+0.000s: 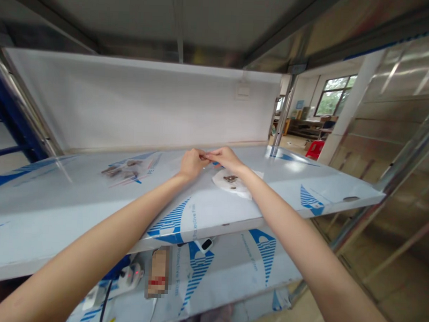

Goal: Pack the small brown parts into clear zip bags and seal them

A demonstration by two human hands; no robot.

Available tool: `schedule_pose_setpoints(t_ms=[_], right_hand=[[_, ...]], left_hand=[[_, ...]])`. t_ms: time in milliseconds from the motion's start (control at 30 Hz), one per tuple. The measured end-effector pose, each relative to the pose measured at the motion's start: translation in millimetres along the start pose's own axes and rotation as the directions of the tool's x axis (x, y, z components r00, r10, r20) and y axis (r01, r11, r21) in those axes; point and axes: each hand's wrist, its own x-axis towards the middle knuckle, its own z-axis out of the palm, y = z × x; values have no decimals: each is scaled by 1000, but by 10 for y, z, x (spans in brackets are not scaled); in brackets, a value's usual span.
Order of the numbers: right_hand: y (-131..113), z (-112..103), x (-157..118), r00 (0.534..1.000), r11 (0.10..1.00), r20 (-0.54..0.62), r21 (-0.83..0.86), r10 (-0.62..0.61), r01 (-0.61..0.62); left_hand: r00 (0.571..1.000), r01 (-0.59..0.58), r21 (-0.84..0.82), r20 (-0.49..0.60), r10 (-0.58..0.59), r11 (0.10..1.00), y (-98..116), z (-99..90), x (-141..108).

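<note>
My left hand (193,163) and my right hand (226,157) meet over the film-covered shelf (128,214), fingertips pinched together. Whatever they hold between them is too small to make out. Just below my right hand lies a white sheet or bag (222,185) with several small brownish metal-looking pieces (230,179) on it. Farther left, a clear plastic bag (120,174) with brown pieces in it rests on the shelf. A small orange and blue patch shows beneath my fingers, its kind unclear.
On the lower shelf (232,269) are a power strip (131,276), a blurred-out box-like item (158,272) and a small white device with a dark screen (206,245). Metal posts (285,112) frame the rack, and another shelf (212,29) hangs overhead. A red stool (315,149) stands beyond.
</note>
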Motion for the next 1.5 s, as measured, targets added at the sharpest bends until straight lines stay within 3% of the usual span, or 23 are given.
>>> schedule_pose_setpoints(t_ms=[267, 500, 867, 1200, 1400, 1500], right_hand=[[2, -143, -29, 992, 996, 129, 89, 2, -13], [90, -173, 14, 997, 1000, 76, 7, -3, 2], [23, -174, -10, 995, 979, 70, 198, -64, 49], [-90, -169, -81, 998, 951, 59, 308, -28, 9], [-98, -181, -62, 1000, 967, -6, 255, 25, -23], [-62, -199, -46, 998, 970, -51, 241, 26, -13]], left_hand=[[996, -78, -125, 37, 83, 989, -71, 63, -6], [984, -66, -308, 139, 113, 949, -85, 59, -53], [991, -136, -267, -22, 136, 954, 107, -73, -141], [984, -94, -291, -172, 44, 952, 190, -46, -170], [958, -33, -261, -282, -44, 965, 220, -32, -149], [956, -41, -240, -292, -31, 970, 205, -52, -132]])
